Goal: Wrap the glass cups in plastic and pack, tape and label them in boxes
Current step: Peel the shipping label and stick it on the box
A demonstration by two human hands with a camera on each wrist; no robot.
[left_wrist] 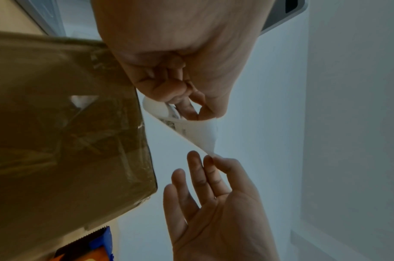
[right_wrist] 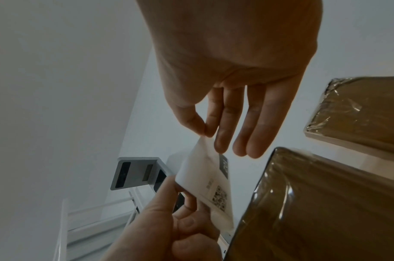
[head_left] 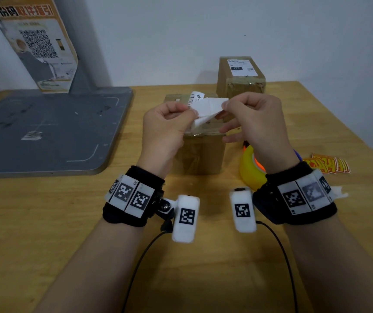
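Currently we hold a shipping label [head_left: 206, 107] in the air, both hands raised off the counter [head_left: 203, 256] and close together, one at each end of the sheet.

Left hand [head_left: 165, 129]: fingers curled, thumb and forefinger pinching the printed end with the barcode. Right hand [head_left: 254, 123]: thumb and forefinger pinching the opposite edge, the other fingers loosely extended below. The wrist views show the sheet stretched between the two pinches, and one layer seems to be curling off the other. We judge this to be the backing being peeled from the label, though we cannot say which layer is which.

Key relation: the near box [head_left: 200, 152], taped shut and without a label as far as we can see, stands directly under and just beyond our hands, between the two wrists. The label hangs over its top face and does not touch it. The label's long axis runs left to right, across our body. Neither hand is clearly nearer; the box sits roughly midway.

Behind it and to the right, the far box [head_left: 240, 75] already carries a label on top. A tape dispenser [head_left: 252, 168] lies just right of the near box, under our right wrist. Red-and-yellow stickers [head_left: 327, 164] lie farther right.

Judged next move: free the adhesive side, lower straight down, and keep the sheet flat so it does not fold onto itself.
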